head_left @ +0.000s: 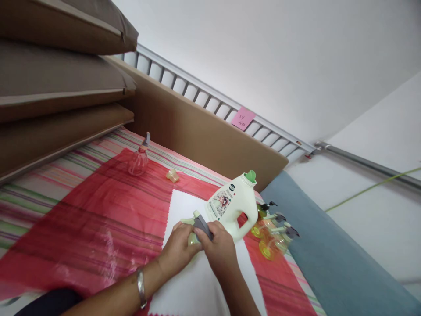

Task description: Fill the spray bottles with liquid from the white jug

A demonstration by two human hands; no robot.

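My left hand (179,250) and my right hand (219,248) are both closed round a small spray bottle (197,228) with a pale green body and a grey trigger head, held just above a white cloth (184,206). The left hand grips the bottle's body; the right hand's fingers sit on the grey head. A white detergent jug (234,205) with a green cap stands right behind the hands, almost touching them. My left wrist wears a metal bangle.
A red sheer fabric (98,210) covers a striped bedsheet. A clear spray bottle (140,158) and a small yellowish cap (173,176) lie farther back. Several yellow-green spray bottles (271,232) cluster at the right by a blue mattress edge (315,245). Brown cushions (59,66) are stacked at the left.
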